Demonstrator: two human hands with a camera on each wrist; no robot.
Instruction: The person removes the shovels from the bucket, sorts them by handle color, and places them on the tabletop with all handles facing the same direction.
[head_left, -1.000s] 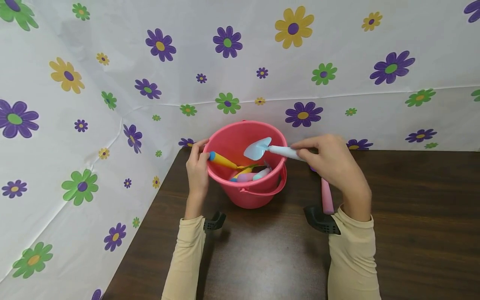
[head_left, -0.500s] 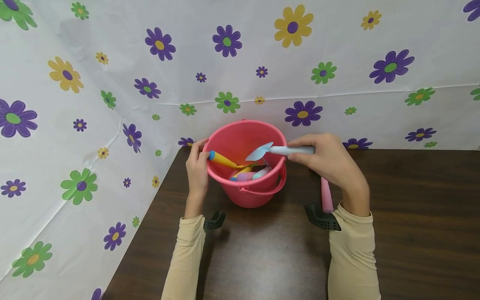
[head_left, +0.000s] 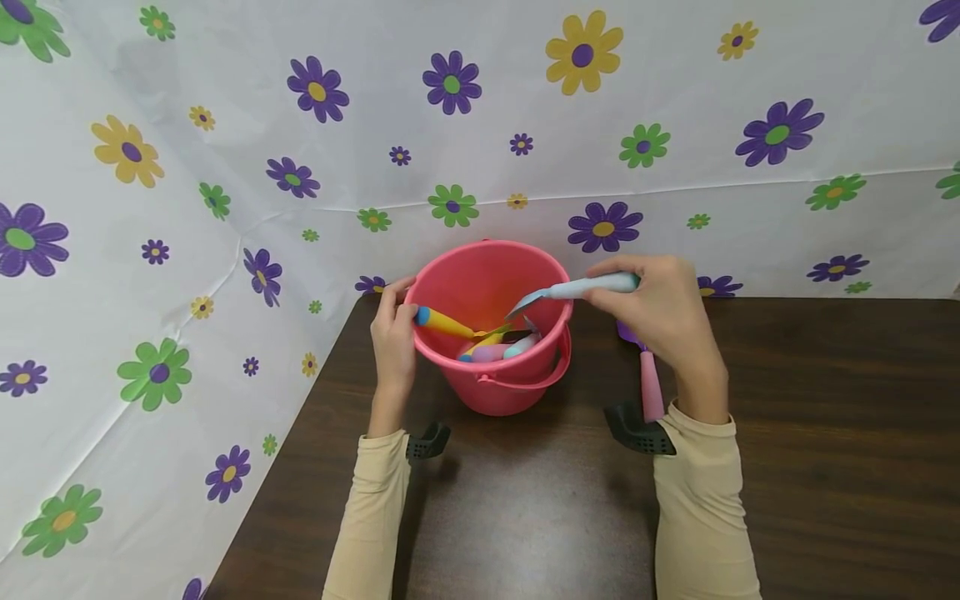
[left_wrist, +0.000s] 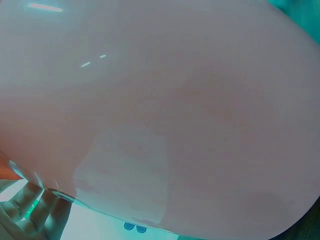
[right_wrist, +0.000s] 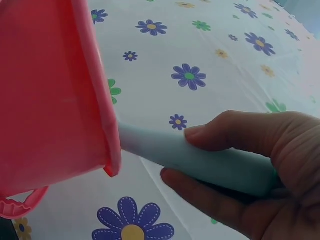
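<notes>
A pink bucket [head_left: 501,396] stands on the dark table, tilted slightly toward the camera. My left hand [head_left: 393,342] grips its left rim; in the left wrist view the bucket wall [left_wrist: 200,125] fills most of the picture, with the fingers [left_wrist: 42,212] at the rim. Between thumb and fingers, my right hand [head_left: 667,304] holds a light blue hand trowel [head_left: 588,287] by the handle. Its blade points down inside the bucket's opening. In the right wrist view the trowel handle [right_wrist: 200,157] passes behind the bucket's rim. Inside lie a yellow-and-blue handled tool [head_left: 448,322] and several other pastel handles [head_left: 491,353].
A pink-handled tool [head_left: 651,387] with a purple head lies on the table [head_left: 510,508] right of the bucket, partly behind the right wrist. The bucket's handle [head_left: 532,386] hangs down at its front. A white flowered sheet [head_left: 360,142] rises behind and at the left.
My right hand has tipped the trowel so its blade points lower into the bucket and its handle end is raised. The left hand stays on the rim.
</notes>
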